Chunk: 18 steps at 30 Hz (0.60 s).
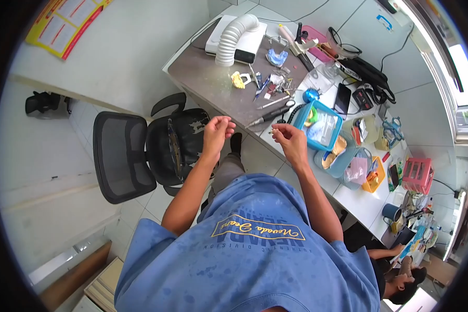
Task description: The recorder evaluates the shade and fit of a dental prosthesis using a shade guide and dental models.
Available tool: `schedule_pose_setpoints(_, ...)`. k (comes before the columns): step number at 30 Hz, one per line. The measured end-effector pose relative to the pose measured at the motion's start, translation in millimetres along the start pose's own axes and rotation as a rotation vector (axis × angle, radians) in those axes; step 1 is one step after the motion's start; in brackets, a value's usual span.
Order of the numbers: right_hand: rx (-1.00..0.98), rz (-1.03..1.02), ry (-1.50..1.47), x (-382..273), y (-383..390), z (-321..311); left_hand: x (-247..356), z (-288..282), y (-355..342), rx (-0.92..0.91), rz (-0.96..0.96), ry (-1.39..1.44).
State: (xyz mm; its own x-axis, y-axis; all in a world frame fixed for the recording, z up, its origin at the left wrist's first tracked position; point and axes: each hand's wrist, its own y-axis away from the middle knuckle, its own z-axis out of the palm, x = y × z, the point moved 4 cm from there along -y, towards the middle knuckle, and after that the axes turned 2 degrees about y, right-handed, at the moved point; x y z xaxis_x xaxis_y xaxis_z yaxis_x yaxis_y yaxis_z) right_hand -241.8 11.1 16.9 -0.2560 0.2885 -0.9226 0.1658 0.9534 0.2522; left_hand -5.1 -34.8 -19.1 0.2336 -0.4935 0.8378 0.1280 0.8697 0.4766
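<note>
My left hand [218, 136] hovers in front of the bench's near edge, its fingers curled together. Whatever they may hold is hidden. To its right, my right hand [291, 144] pinches a small pale piece [272, 132] between thumb and fingers, too small to name. Just beyond the hands, a dark pen-shaped handpiece [271, 114] with a coiled cord lies on the bench. Further back on the grey mat [200, 78] are a yellowish dental cast [237, 80], a blue dental mould [277, 57] and scattered small tools [278, 85].
A white ribbed hose [233, 39] arches from a white box at the back. Right of my right hand stand a blue basket [317, 145], round tubs [354, 171] and a pink drawer unit [418, 175]. A black office chair [140, 151] is at left. Another person [400, 281] sits at lower right.
</note>
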Motion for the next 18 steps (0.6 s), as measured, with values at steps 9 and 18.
schedule_pose_setpoints(9,0.036,-0.223,0.598,-35,-157,44,50,-3,-140,0.169,0.187,-0.329)
schedule_pose_setpoints(18,-0.069,-0.170,0.690,-20,-204,58,44,1,-166,0.155,0.201,-0.325)
